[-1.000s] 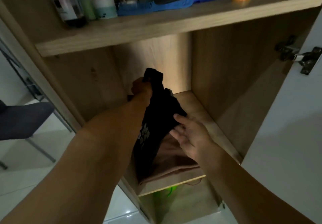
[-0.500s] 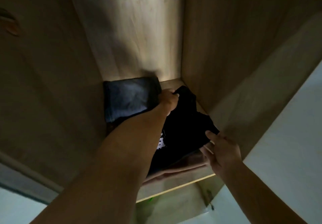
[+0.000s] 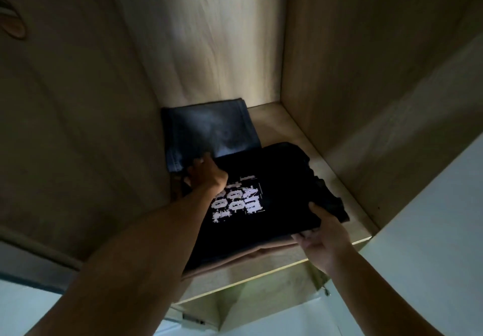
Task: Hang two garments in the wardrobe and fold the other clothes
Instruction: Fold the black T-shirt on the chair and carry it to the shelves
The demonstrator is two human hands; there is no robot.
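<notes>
Both hands are on a folded black cotton T-shirt (image 3: 264, 178) lying on the wooden wardrobe shelf (image 3: 337, 178). Left hand (image 3: 205, 173) grips its far left corner, fingers curled into the cloth; right hand (image 3: 320, 233) pinches its near right edge, thumb on top. Blocky white lettering on the shirt is distorted and unreadable. It sits atop a folded tan garment (image 3: 235, 260), just beside folded blue denim jeans (image 3: 209, 131) behind.

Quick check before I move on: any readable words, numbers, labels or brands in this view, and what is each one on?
White block print on the folded black T-shirt: three stacked lines, seen sideways and distressed, partly covered by the left hand; too broken to read with confidence.
Folded blue jeans: no text visible.
Wardrobe shelf: no label visible.
</notes>
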